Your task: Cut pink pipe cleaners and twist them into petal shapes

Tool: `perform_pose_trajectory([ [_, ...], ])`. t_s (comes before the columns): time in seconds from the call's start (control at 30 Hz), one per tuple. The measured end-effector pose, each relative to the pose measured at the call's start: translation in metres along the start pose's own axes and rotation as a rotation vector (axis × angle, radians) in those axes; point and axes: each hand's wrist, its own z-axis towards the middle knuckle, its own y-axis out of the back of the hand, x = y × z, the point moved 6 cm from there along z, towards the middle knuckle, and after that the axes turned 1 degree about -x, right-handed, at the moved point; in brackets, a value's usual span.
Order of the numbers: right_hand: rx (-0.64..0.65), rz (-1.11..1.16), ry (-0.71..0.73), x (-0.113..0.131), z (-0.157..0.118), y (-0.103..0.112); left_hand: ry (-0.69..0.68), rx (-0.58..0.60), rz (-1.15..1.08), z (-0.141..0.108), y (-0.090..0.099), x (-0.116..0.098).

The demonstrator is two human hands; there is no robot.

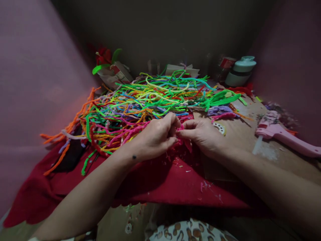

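The right hand (pixel 207 135) is pinching a pink fuzzy piece (pixel 181 128) between thumb and finger, just nearer than the stem pile (pixel 150 100), probably for steadying something that small. The left hand (pixel 160 134) is sitting bent-fingered beside it, but knuckles are hiding most, so can't tell if it's gripping too.

Single head view, facing forward and down, close over red cloth (pixel 163 189); far end dim, probably wall (pixel 163 30)

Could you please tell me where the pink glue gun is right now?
In the head view, the pink glue gun is at the far right, by the brown cardboard, well to the right of the right hand.
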Motion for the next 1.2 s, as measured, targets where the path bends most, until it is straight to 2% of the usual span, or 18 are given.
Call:
perform_pose_trajectory([
  [0.17,-0.05,-0.23,0.078,0.007,-0.002,-0.003,-0.005,0.005,0.133,-0.001,-0.006,-0.006],
  [0.37,-0.037,-0.278,0.142,0.01,-0.004,-0.008,0.055,0.019,0.319,-0.006,-0.017,-0.007],
  [0.53,-0.026,-0.263,0.053,0.01,-0.005,-0.007,0.079,0.001,0.464,-0.009,-0.025,-0.009],
  [0.67,-0.041,-0.259,0.082,0.014,-0.005,-0.004,0.081,-0.042,0.571,-0.01,-0.027,-0.012],
  [0.87,-0.053,-0.189,0.099,0.015,-0.005,-0.002,0.05,-0.045,0.693,-0.01,-0.033,-0.02],
  [0.97,-0.087,-0.143,0.072,0.014,-0.006,-0.001,0.046,-0.058,0.765,-0.01,-0.034,-0.023],
  [1.2,-0.121,-0.045,-0.048,0.003,-0.004,0.004,0.0,-0.092,0.74,-0.01,-0.036,-0.026],
])
